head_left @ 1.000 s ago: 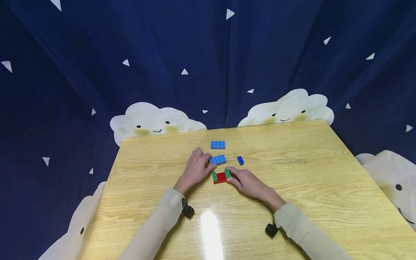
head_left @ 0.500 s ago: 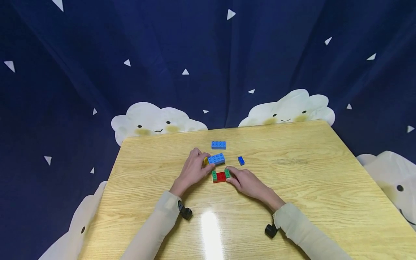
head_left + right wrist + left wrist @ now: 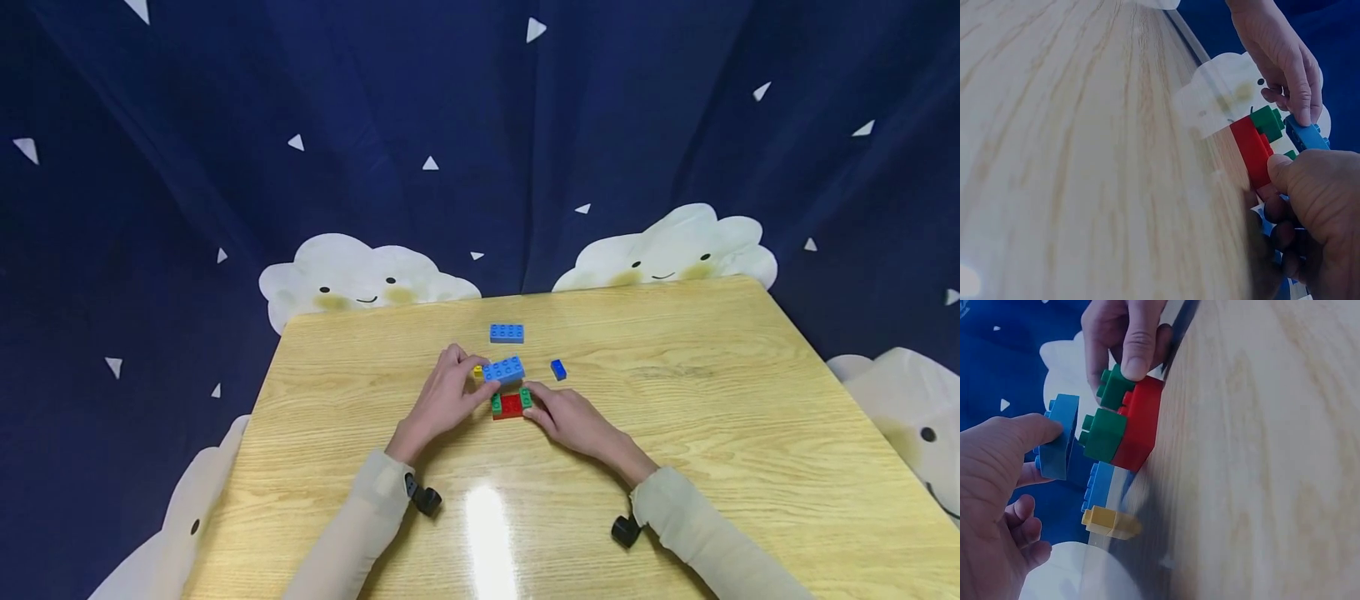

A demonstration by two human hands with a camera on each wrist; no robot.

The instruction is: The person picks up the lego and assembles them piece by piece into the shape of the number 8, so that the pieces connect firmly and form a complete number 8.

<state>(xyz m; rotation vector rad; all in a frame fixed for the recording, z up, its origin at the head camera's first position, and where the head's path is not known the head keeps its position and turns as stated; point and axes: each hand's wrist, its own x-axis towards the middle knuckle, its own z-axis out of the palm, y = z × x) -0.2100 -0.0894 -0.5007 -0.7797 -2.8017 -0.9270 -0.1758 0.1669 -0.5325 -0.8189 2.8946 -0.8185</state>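
Observation:
My left hand (image 3: 444, 393) pinches a light blue toy building brick (image 3: 504, 369) between thumb and fingers. In the left wrist view that blue brick (image 3: 1060, 439) is raised off the table, apart from the studs of the green bricks. Below it, a red brick (image 3: 512, 407) rests on the table with one small green brick (image 3: 497, 405) at its left end and another green brick (image 3: 526, 398) at its right end. My right hand (image 3: 573, 422) grips the right end of this red and green stack, with the thumb (image 3: 1280, 172) against it.
Behind the hands lies a second light blue brick (image 3: 507, 333). A small dark blue brick (image 3: 558, 370) is to its front right. A yellow brick (image 3: 478, 372) stands just beyond my left fingers, partly hidden. The wooden table (image 3: 712, 400) ends at a dark blue curtain (image 3: 480, 125).
The held blue brick shifts slightly left, then back right and up toward the stack. The yellow brick has come into sight beside my left fingers. My right hand stays on the stack.

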